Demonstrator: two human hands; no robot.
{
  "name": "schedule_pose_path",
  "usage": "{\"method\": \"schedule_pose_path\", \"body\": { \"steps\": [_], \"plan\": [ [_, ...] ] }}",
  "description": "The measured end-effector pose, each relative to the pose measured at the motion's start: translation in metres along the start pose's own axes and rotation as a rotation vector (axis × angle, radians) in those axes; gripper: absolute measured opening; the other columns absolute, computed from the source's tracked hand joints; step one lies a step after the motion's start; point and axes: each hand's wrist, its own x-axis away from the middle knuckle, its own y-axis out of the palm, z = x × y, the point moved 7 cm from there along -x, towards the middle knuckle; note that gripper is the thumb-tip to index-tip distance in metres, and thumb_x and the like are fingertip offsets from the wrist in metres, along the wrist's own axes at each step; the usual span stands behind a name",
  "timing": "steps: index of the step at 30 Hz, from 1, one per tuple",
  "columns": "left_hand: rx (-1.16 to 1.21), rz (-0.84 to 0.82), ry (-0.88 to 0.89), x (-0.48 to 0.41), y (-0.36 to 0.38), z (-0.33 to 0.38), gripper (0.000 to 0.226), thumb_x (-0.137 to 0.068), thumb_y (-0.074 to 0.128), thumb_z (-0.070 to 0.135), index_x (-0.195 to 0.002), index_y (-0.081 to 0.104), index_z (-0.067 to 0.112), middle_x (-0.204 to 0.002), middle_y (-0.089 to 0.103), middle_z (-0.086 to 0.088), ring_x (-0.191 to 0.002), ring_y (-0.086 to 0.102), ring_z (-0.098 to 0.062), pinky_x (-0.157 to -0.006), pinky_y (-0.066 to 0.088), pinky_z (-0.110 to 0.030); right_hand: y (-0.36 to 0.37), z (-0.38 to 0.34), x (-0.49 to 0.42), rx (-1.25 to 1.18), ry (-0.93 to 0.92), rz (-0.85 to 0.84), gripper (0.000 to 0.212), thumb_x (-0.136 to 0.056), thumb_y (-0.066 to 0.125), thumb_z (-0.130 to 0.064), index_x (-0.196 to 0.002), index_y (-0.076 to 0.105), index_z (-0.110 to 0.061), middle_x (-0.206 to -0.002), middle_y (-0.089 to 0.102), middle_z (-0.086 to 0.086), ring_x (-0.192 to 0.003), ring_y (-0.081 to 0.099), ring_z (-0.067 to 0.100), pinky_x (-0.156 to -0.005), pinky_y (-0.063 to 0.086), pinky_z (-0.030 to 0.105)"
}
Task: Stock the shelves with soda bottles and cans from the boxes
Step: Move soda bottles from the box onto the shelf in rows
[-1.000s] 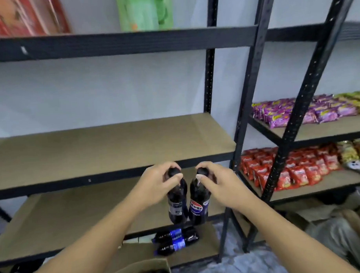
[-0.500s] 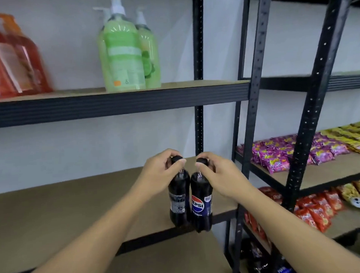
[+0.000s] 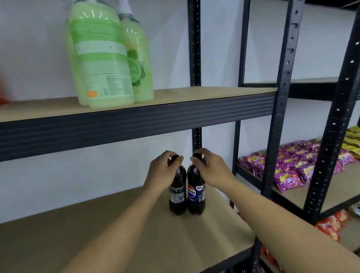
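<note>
Brown shelf board (image 3: 97, 241) stands before white wall (image 3: 74, 181).

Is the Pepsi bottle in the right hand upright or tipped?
Upright: the Pepsi bottle stands cap up, the right hand pinching its cap. Whether its base rests on the shelf board, cannot tell.

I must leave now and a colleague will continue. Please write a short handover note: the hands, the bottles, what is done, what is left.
Left hand grips the cap of the left bottle; right hand grips the cap of the right bottle.
Both bottles are upright, side by side, near the right end of the middle shelf; whether they rest on it is unclear.
Done: two bottles are at the shelf.
Left: let go, then fetch more from the boxes, which are not in view.
</note>
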Motion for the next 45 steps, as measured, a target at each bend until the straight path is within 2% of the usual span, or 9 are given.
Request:
{"method": "schedule_pose_path", "body": {
  "steps": [6, 10, 14, 17, 21, 26, 33, 37, 45],
  "plan": [
    [-0.085, 0.034, 0.001, -0.003, 0.003, -0.024, 0.029, -0.098, 0.060, 0.048, -0.103, 0.070, 0.021, -0.080, 0.063, 0.006, -0.072, 0.058, -0.004, -0.060, 0.037, -0.013, 0.015, 0.012, -0.009, 0.021, 0.001, -0.049, 0.033, -0.103, 0.055, -0.037, -0.129, 0.060, -0.018, -0.108, 0.063, 0.003, -0.095, 0.063, 0.020, -0.082, 0.049, 0.032],
    [0.038, -0.043, -0.060, 0.009, 0.016, -0.050, 0.034, -0.097, 0.052, 0.061, -0.112, 0.065, 0.032, -0.096, 0.067, 0.001, -0.083, 0.067, -0.012, -0.066, 0.046, -0.023, 0.026, 0.029, 0.001, -0.007, 0.074, -0.090, 0.046, -0.101, 0.054, -0.049, -0.137, 0.057, -0.021, -0.113, 0.050, 0.002, -0.104, 0.060, 0.020, -0.091, 0.049, 0.031],
    [0.219, -0.224, -0.112, 0.038, 0.040, -0.068, 0.019, -0.102, 0.058, 0.037, -0.119, 0.049, 0.039, -0.093, 0.065, 0.008, -0.065, 0.063, -0.008, -0.053, 0.050, -0.021, 0.045, 0.059, 0.024, -0.032, 0.160, -0.173, 0.062, -0.098, 0.059, -0.049, -0.153, 0.033, -0.036, -0.124, 0.040, -0.005, -0.113, 0.058, 0.018, -0.107, 0.047, 0.039],
    [0.171, -0.365, -0.126, 0.052, 0.061, -0.094, 0.043, -0.100, 0.064, 0.019, -0.126, 0.037, 0.039, -0.116, 0.055, 0.020, -0.100, 0.064, -0.021, -0.076, 0.052, -0.017, 0.066, 0.081, 0.040, -0.090, 0.171, -0.240, 0.056, -0.098, 0.064, -0.029, -0.144, 0.038, -0.047, -0.124, 0.053, -0.016, -0.112, 0.062, 0.005, -0.105, 0.051, 0.036],
    [0.110, -0.353, -0.207, 0.057, 0.073, -0.128, 0.055, -0.097, 0.067, 0.016, -0.134, 0.035, 0.040, -0.128, 0.053, 0.019, -0.122, 0.060, -0.036, -0.102, 0.049, -0.047, 0.075, 0.091, 0.048, -0.132, 0.154, -0.222, 0.079, -0.098, 0.060, -0.007, -0.132, 0.029, -0.072, -0.118, 0.058, -0.039, -0.111, 0.056, -0.014, -0.089, 0.042, 0.003],
    [0.162, -0.257, -0.234, 0.047, 0.079, -0.137, 0.047, -0.093, 0.072, 0.015, -0.127, 0.047, 0.035, -0.111, 0.061, 0.023, -0.087, 0.061, -0.012, -0.089, 0.053, -0.038, 0.081, 0.100, 0.032, -0.136, 0.185, -0.184, 0.060, -0.100, 0.060, -0.007, -0.126, 0.033, -0.054, -0.108, 0.053, -0.030, -0.089, 0.053, -0.026, -0.072, 0.038, -0.004],
    [0.031, -0.124, -0.241, 0.019, 0.085, -0.150, 0.048, -0.083, 0.077, 0.043, -0.125, 0.054, 0.035, -0.104, 0.074, 0.003, -0.089, 0.072, -0.027, -0.079, 0.055, -0.037, 0.096, 0.117, 0.002, -0.140, 0.236, -0.103, 0.045, -0.098, 0.065, -0.016, -0.128, 0.042, -0.041, -0.100, 0.057, -0.030, -0.086, 0.057, -0.022, -0.077, 0.040, 0.005],
    [0.010, -0.082, -0.231, 0.003, 0.087, -0.152, 0.052, -0.086, 0.078, 0.033, -0.131, 0.051, 0.030, -0.113, 0.071, 0.006, -0.091, 0.071, -0.028, -0.078, 0.051, -0.034, 0.104, 0.127, -0.014, -0.122, 0.273, -0.087, 0.049, -0.097, 0.067, -0.024, -0.141, 0.045, -0.027, -0.104, 0.058, -0.024, -0.102, 0.062, 0.005, -0.090, 0.045, 0.026],
    [-0.078, -0.110, -0.260, -0.022, 0.091, -0.163, 0.058, -0.087, 0.076, 0.041, -0.134, 0.045, 0.026, -0.116, 0.069, 0.005, -0.093, 0.071, -0.025, -0.082, 0.055, -0.039, 0.113, 0.143, -0.033, -0.133, 0.310, -0.083, 0.040, -0.100, 0.064, -0.023, -0.136, 0.048, -0.023, -0.101, 0.060, -0.020, -0.092, 0.058, 0.002, -0.070, 0.040, 0.010]
  ]
}}
